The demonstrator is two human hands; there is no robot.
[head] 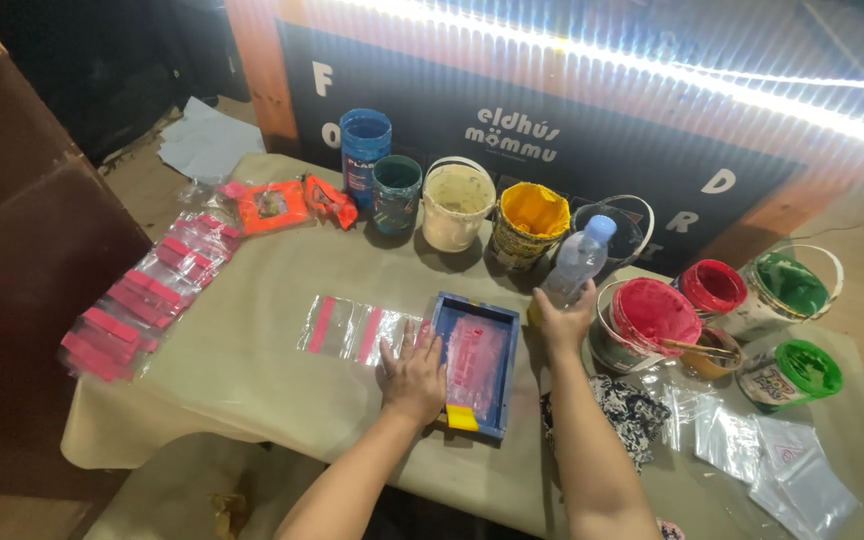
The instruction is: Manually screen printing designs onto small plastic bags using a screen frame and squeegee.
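The left hand (pixel 414 372) lay flat, fingers spread, pinning the blue frame (pixel 476 364) steady at the surface's (pixel 252 370) centre; the right hand (pixel 562 322), at two o'clock, gripped a plastic bottle (pixel 577 260) upright.

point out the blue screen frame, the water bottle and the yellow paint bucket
blue screen frame (pixel 500 322): head view, on its upper right rail
water bottle (pixel 578 262): head view, on its clear body
yellow paint bucket (pixel 532 211): head view, on the yellow inside
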